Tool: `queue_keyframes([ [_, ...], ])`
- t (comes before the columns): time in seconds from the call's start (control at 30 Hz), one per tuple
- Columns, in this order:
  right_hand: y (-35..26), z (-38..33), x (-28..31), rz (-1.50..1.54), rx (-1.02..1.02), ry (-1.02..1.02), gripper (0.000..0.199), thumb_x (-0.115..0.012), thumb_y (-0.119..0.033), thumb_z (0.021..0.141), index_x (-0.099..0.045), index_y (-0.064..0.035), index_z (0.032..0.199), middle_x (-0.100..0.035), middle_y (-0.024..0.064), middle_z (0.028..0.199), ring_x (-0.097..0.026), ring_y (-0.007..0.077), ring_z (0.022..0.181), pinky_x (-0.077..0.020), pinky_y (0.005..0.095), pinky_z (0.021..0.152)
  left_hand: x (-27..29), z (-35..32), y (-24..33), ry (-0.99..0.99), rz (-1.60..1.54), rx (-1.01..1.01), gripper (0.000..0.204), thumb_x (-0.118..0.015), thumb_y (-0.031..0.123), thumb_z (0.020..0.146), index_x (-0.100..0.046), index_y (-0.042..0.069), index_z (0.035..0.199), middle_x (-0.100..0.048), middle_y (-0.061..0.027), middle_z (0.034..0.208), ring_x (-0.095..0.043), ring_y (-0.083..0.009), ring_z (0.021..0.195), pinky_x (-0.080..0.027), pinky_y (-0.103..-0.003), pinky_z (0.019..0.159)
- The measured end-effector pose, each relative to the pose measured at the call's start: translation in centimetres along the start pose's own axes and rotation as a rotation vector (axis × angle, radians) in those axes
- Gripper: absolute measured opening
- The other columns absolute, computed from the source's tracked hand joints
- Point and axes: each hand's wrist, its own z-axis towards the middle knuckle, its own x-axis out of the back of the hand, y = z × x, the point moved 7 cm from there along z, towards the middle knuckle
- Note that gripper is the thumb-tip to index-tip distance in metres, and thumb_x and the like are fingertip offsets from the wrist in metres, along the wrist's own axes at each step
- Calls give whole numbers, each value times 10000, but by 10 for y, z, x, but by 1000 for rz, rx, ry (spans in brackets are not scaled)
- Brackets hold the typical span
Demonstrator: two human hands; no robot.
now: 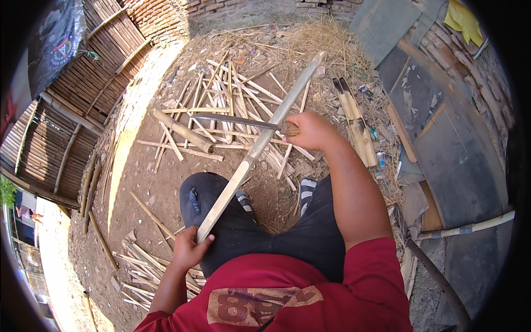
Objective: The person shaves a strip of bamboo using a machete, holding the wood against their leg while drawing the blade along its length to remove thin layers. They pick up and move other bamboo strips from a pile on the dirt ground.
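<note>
A long split bamboo slat [235, 180] slants across my lap, its lower end by my left thigh and its upper end out over the ground. My left hand [191, 249] is closed around the lower end. My right hand [312, 131] grips the wooden handle of a machete [235, 119], whose dark blade points left and crosses the slat at about its middle. Whether the edge cuts into the wood I cannot tell. Beyond the blade lies a pile of thin split sticks [229, 91], with a thick round bamboo piece [182, 130] at its left side.
A second heap of sticks [141, 271] lies on the dirt at my left. Halved bamboo pieces [355, 124] and litter are on the right, beside large dark boards [442, 146]. A bamboo-slat wall [110, 58] stands at the left, and a brick wall [160, 19] at the back.
</note>
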Motion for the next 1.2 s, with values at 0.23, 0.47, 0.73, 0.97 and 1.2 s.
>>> queue_keyframes([
  [0.23, -1, 1, 0, -31, -1, 5, 498, -816, -388, 796, -732, -206, 1252, -741, 165, 1108, -705, 368, 1048, -571, 468, 903, 0, -1, 1, -5, -23, 11, 395, -840, 343, 860, -638, 4, 864, -616, -140, 673, -601, -229, 604, -478, -384, 587],
  [0.47, 10, 5, -2, 38, -25, 34, 507, -831, -396, 781, -741, -170, 1226, -739, 182, 1101, -704, 377, 1040, -571, 465, 888, -2, 0, -2, 4, -34, -2, 392, -842, 336, 857, -635, 3, 861, -612, -139, 670, -583, -219, 599, -472, -380, 582],
  [0.73, -2, 0, 2, 35, 71, 8, 571, -845, -362, 770, -723, -109, 1267, -737, 213, 1112, -713, 383, 1033, -567, 449, 897, 0, -3, -4, 9, -27, -14, 389, -838, 326, 858, -626, 0, 847, -603, -142, 664, -581, -230, 592, -461, -381, 574],
  [0.97, 33, 7, 17, 119, -68, 227, 504, -832, -326, 784, -732, -108, 1227, -739, 225, 1073, -717, 390, 1003, -568, 450, 883, 1, -3, -2, 12, -43, -1, 389, -841, 324, 860, -629, -2, 839, -594, -137, 657, -582, -219, 599, -458, -382, 575],
  [1.2, -13, -8, 13, 43, 161, 14, 481, -821, -315, 805, -724, -122, 1234, -739, 199, 1043, -709, 371, 1002, -559, 463, 869, 2, -5, -16, -32, -80, 5, 353, -830, 291, 870, -676, -16, 952, -641, -105, 706, -599, -159, 646, -482, -358, 612],
])
